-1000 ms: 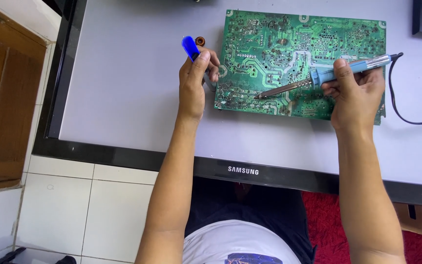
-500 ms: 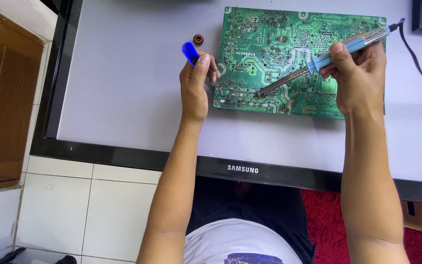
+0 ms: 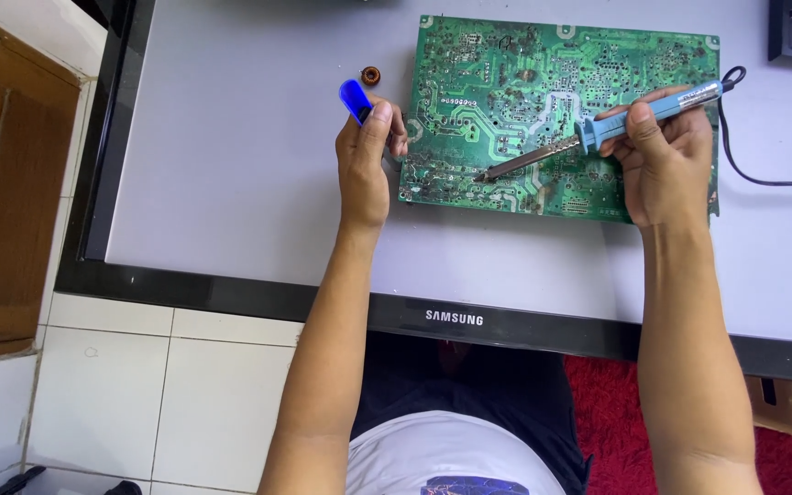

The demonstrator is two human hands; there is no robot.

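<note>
Head view: right hand [image 3: 666,165] grips soldering iron [image 3: 598,133] over circuit board [image 3: 506,82].

The right hand [image 3: 666,156] now holds the soldering iron [image 3: 598,133] lower than half a second ago. The metal tip now touches the green circuit board [image 3: 506,55] near its lower left part, a little more to the left than one second ago. The black cable [image 3: 763,174] now hangs down in a curve at the right of the board. The left hand [image 3: 366,160] with the blue tool [image 3: 354,99] sits slightly nearer to the board edge.
</note>
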